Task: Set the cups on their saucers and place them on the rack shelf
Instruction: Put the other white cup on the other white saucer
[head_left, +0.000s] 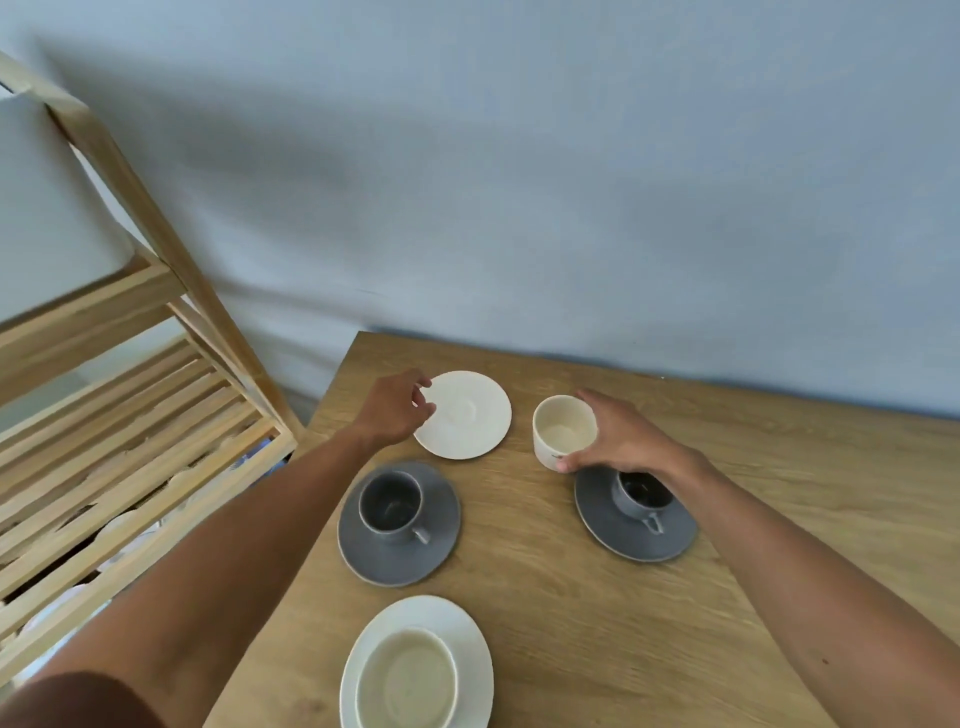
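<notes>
An empty white saucer (467, 415) lies near the table's far edge; my left hand (395, 410) pinches its left rim. To its right stands a cream cup (563, 428), and my right hand (623, 436) wraps around its right side. A grey cup (389, 506) sits on a grey saucer (441, 551) in front of the white saucer. A second grey cup (641, 499) rests on its grey saucer (613, 525) under my right wrist. A cream cup (408, 680) on a white saucer (467, 629) is nearest to me.
The wooden table (571, 597) stands against a pale blue wall. A wooden slatted rack (130, 415) stands to the left of the table, its shelf slats lower than the tabletop, with white crockery dimly seen beneath them.
</notes>
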